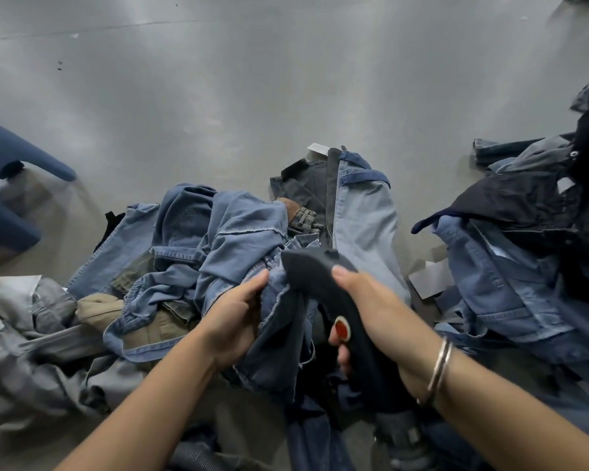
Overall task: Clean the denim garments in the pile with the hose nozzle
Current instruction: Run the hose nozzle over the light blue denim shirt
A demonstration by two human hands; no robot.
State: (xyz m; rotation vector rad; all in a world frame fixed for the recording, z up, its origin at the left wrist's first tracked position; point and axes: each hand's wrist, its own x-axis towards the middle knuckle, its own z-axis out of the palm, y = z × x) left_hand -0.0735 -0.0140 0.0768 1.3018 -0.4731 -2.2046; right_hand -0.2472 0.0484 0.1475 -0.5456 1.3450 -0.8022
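A heap of denim garments (pixel 184 232) lies on the grey floor in front of me. My left hand (pixel 235 317) grips a fold of a light blue denim garment (pixel 242 239) at the top of the heap. My right hand (pixel 371 311) is closed around the dark hose nozzle (pixel 310 270), which has a red button on its handle. The nozzle's flat head presses against the blue denim right beside my left fingers. A grey ribbed hose (pixel 198 457) runs along the bottom edge.
A second heap of darker denim (pixel 524 260) lies to the right. Grey and beige clothes (pixel 31 334) sit at the left. A blue plastic stool leg (pixel 31 158) stands at the far left. Bare concrete floor (pixel 252 79) stretches beyond the heaps.
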